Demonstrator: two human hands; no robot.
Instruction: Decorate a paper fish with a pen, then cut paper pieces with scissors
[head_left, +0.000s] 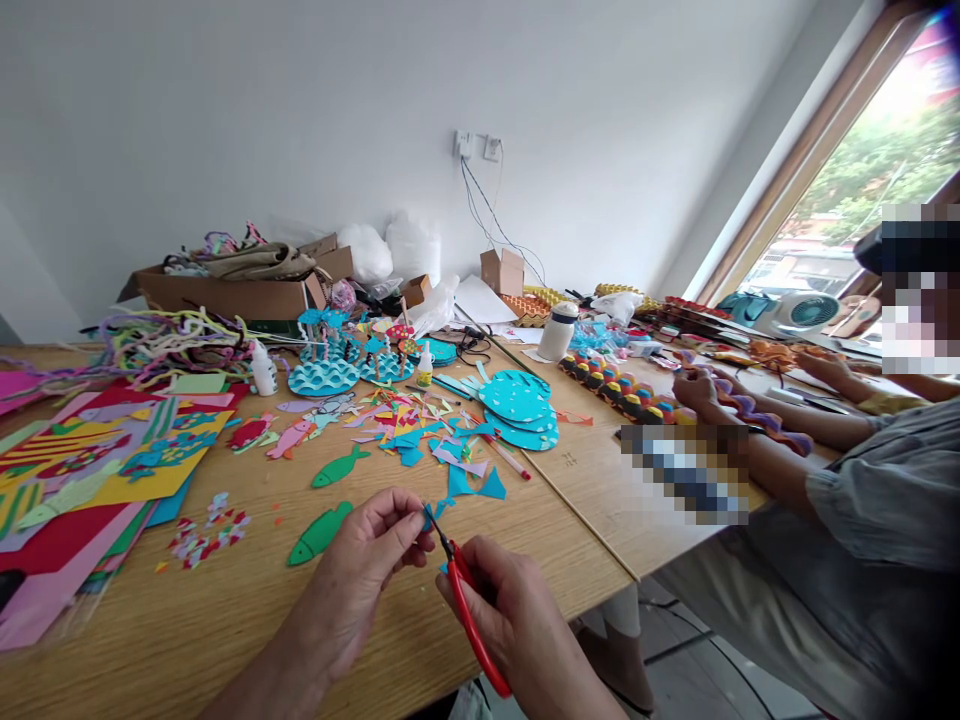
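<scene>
At the left of the light wood-grained desk (225, 625): layered sheets of coloured paper (67, 535) lie spread, fish cut-outs on top; behind them sprawls a tangle of fuzzy multicoloured stems (180, 345), a brown cardboard box (225, 297) at its back.
Snippets: tiny red, white and pale paper bits (232, 522) are scattered in a loose ring, right of the sheets.
Green fish: one dark green paper fish (319, 538) lies just beside the left wrist, and a second green paper fish (340, 468) is a little farther back.
Left hand: the bare left hand (386, 545) has thumb and fingers pinched together on a small bright blue paper piece (429, 512), held up above the desk.
Scraps: multicoloured paper offcuts (405, 420) lie heaped beyond the hands.
Right hand: the bare right hand (506, 590) has its fingers curled around red-handled scissors (476, 640), blade tips at the blue piece (how far the blades are parted, I cannot tell).
Blue discs: white-flecked blue rounds (517, 400) overlap, near a thin wooden stick (562, 495).
Far right: a co-worker's hand (697, 390) is at a purple-and-orange wavy strip (776, 428).
</scene>
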